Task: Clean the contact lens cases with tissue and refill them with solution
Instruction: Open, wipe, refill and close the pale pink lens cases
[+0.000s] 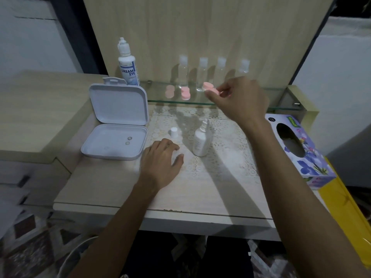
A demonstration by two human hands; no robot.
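Pink lens case (210, 88) pinched by right hand (241, 99) over glass shelf (180, 102).

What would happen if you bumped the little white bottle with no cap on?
The small solution bottle would probably tip easily: it stands tall and narrow on the bumpy lace mat. It might spill, since its cap sits apart beside it. It looks like light plastic, so it likely wouldn't break.
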